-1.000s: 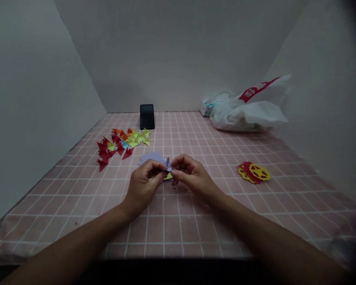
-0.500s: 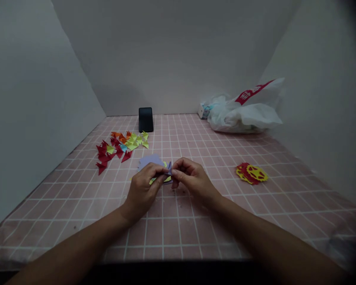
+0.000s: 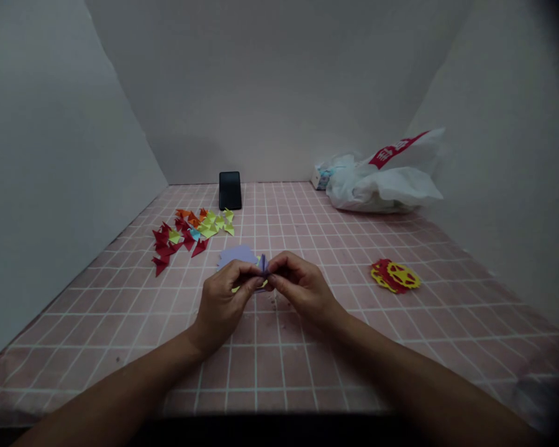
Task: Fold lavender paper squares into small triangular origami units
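Observation:
Between both hands is a small folded piece of purple paper (image 3: 263,264), with a narrow point sticking up. My left hand (image 3: 226,295) pinches its left side between thumb and fingers. My right hand (image 3: 302,285) pinches the right side, fingertips close to those of the left. Beneath and behind my hands lie purple paper sheets (image 3: 237,254) with some yellow paper, partly covered by the left hand. Folded paper cranes in red (image 3: 161,264), orange (image 3: 193,220), yellow (image 3: 209,228) and one light blue (image 3: 194,234) lie grouped to the left, beyond my left hand.
A black phone (image 3: 230,190) leans upright at the back. A white plastic bag (image 3: 386,183) sits beside a tissue box (image 3: 320,177) at the back right. Red and yellow star-patterned cutouts (image 3: 403,275) lie on the right of the pink checked tablecloth (image 3: 326,379). Walls enclose three sides.
My right hand has turned slightly, its fingers now closer to the left hand's at the purple paper. The paper's point stands narrower and more upright. The view has shifted a little.

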A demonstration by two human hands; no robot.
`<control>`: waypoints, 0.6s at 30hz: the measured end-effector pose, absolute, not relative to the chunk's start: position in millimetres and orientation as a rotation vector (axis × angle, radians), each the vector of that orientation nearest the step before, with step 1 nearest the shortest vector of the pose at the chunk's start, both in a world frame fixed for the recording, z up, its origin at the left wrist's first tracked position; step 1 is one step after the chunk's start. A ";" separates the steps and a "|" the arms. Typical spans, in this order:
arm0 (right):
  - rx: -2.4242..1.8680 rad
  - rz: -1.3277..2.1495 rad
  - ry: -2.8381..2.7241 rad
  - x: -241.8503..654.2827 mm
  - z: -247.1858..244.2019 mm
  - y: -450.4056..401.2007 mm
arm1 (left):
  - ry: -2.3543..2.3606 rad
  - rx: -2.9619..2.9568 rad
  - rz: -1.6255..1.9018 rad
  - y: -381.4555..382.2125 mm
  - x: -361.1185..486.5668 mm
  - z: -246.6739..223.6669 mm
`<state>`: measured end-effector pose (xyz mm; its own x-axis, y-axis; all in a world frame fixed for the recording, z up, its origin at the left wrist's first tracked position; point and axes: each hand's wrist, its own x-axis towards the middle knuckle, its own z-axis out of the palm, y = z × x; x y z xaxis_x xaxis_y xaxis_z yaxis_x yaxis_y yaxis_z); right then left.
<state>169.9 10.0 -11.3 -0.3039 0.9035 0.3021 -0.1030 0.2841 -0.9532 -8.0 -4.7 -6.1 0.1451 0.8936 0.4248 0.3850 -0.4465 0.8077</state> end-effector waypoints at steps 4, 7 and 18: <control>-0.773 1.242 -1.503 170.4 -11.0 11.3 | 1.238 1.883 1.282 -4.1 -7.1 -4.9; -0.770 1.228 -1.520 170.0 -10.5 10.4 | 1.247 1.837 1.298 -3.4 -7.5 -7.3; -0.741 1.161 -1.551 168.1 -12.4 7.6 | 1.062 1.554 1.290 -2.3 -3.8 -12.8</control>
